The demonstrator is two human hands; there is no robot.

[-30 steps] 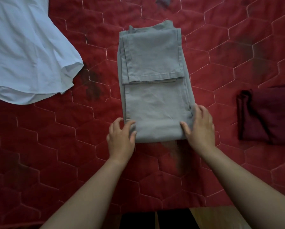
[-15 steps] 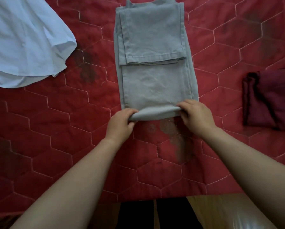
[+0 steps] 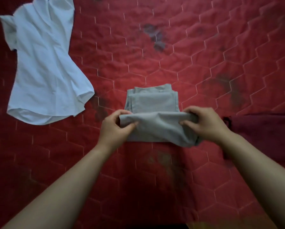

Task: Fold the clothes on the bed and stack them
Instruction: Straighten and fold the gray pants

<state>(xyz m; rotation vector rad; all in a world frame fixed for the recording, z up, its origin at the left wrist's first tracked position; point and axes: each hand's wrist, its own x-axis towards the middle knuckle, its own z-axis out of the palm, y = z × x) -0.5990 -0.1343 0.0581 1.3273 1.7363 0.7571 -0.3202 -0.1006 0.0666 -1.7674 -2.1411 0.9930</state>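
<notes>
Raised now: trousers [image 3: 155, 129] fold btwn L grip [image 3: 115, 128], R grip [image 3: 204, 124] (both pinching).

Red quilted bed [image 3: 204, 63] bearing folded grey trousers [image 3: 155, 103]; well left of those, white shirt [image 3: 44, 63] spread flat; just right, maroon garment [image 3: 262, 134].

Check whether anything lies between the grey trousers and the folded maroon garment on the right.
Nothing visible does. Between the grey trousers and the maroon garment there is only red quilt and the right hand gripping the fold.
</notes>
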